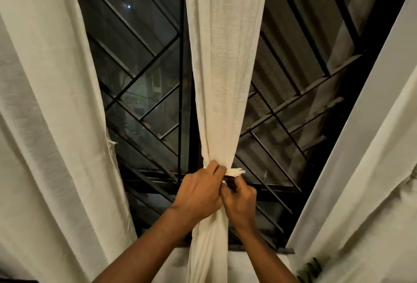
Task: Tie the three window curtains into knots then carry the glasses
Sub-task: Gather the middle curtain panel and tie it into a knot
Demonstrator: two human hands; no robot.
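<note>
Left fingers (215,168): curled tight around the gathered cloth.
Right fingers (234,189): pinching a frayed strip (235,172) that pokes out to the right.
Left hand (200,192): touching the right hand (240,203) at the bunch.
Middle curtain (223,68): hangs before the window grille (144,75), cinched low near the sill (259,247).
Left curtain (52,102), right curtain (365,181): hanging loose at either side.
Glasses: not in view.

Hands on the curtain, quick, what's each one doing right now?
Left hand: closed, gripping the gathered cream-white fabric middle curtain.
Right hand: closed, fingers pinching the same curtain's frayed end.
</note>
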